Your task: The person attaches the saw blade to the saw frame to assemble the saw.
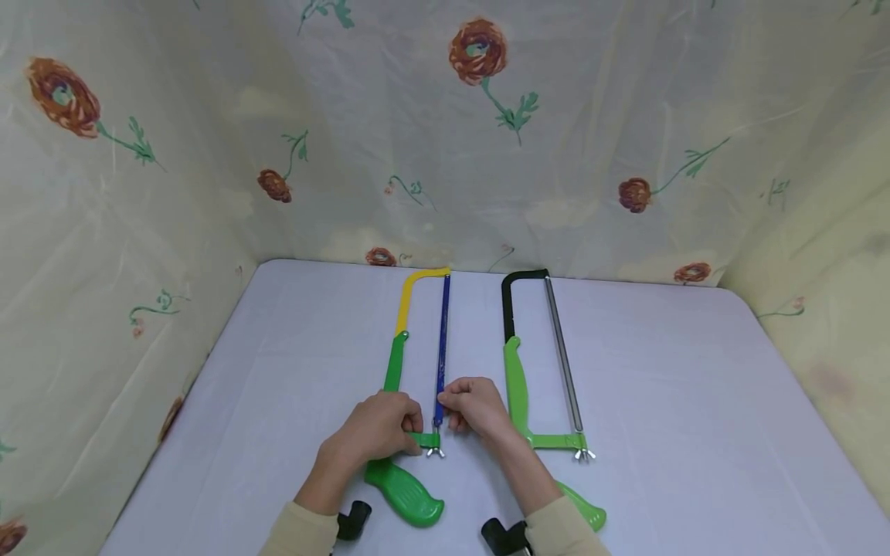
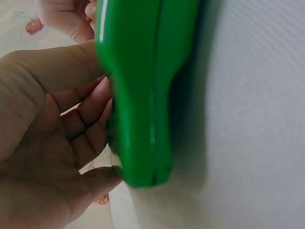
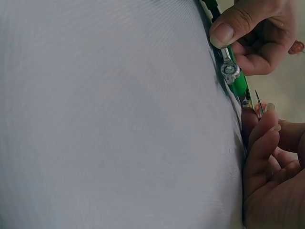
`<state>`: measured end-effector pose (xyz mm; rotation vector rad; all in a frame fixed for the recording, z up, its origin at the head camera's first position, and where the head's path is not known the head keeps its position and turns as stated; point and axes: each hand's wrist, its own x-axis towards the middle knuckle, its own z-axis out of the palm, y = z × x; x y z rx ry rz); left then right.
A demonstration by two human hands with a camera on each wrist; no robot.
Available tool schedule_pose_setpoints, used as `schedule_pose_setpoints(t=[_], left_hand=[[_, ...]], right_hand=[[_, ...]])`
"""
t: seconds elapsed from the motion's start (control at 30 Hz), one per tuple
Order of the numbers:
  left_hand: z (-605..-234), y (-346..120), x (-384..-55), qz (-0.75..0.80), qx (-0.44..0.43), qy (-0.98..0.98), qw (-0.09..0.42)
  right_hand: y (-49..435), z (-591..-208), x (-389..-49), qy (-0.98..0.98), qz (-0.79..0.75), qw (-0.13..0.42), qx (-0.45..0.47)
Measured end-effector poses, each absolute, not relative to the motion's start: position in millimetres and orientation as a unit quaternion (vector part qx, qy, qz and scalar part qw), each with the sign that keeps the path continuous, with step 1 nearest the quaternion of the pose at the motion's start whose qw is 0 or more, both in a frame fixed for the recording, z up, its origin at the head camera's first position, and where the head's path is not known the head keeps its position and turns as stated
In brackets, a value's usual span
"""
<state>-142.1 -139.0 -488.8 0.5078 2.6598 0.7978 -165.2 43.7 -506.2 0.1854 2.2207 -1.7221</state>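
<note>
A hacksaw with a green handle (image 1: 406, 494), a yellow front bow (image 1: 410, 297) and a blue blade (image 1: 443, 340) lies flat on the table. My left hand (image 1: 375, 425) grips its green frame near the wing nut (image 1: 435, 452). In the right wrist view the left thumb (image 3: 223, 36) presses on the frame beside that nut. My right hand (image 1: 476, 405) pinches the blade near its handle end; a thin pointed metal sliver (image 3: 259, 101) shows at those fingertips. The left wrist view has the green handle (image 2: 138, 95) large beside the left hand (image 2: 52, 105).
Just right of my right hand lies a second hacksaw, with a light green handle section (image 1: 516, 386), a black bow (image 1: 507, 301) and a grey blade (image 1: 565, 355). My right forearm crosses over its grip. Floral cloth (image 1: 556, 154) hangs around the white table (image 1: 695, 401).
</note>
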Motion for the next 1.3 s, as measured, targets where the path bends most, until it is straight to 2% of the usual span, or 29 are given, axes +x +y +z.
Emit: schedule_pose_setpoints(t=[0.63,1.0,1.3], left_hand=[[-493.0,-140.7,-144.3,0.286,0.189,0.925,0.161],[-493.2,-144.5,-145.0,0.308,0.189,0.91,0.205],[-488.2,-144.5,-140.4,0.295,0.191,0.917,0.189]], right_hand=[[40.9,-507.1,-164.4,0.79,-0.59,0.15,0.066],[39.5,-507.9,-163.3,0.795,-0.587,0.14,0.061],[38.3,-508.2,-162.4,0.807,-0.572,0.133,0.055]])
